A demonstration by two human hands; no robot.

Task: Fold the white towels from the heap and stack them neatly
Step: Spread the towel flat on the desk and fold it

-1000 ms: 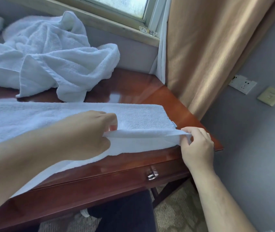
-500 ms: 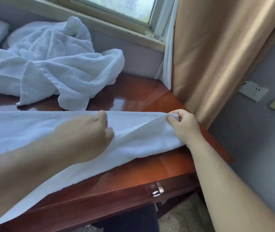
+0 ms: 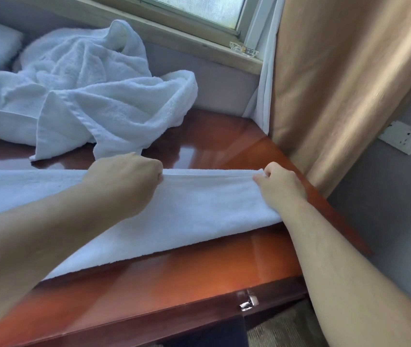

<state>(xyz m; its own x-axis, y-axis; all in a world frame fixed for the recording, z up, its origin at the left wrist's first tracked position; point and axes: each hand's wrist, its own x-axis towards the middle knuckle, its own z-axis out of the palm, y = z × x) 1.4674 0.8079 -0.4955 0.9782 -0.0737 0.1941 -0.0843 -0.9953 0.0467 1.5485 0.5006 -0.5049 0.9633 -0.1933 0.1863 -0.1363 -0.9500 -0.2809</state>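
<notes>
Head view: left hand (image 3: 126, 181) and right hand (image 3: 278, 185) both pinching far folded edge of long white terry towel (image 3: 199, 209), fingers curled tight around cloth. Towel lying flat along glossy red-brown wooden table (image 3: 199, 274), doubled over lengthwise. Crumpled heap of white towels (image 3: 94, 96) sitting behind, near window sill (image 3: 199, 43). Tan curtain (image 3: 337, 83) hanging at right.

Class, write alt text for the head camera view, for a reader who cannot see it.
A person's left hand and right hand pinch the far edge of a white towel spread along a glossy wooden desk. Behind it lies a crumpled heap of white towels under a window, with a tan curtain at the right.
</notes>
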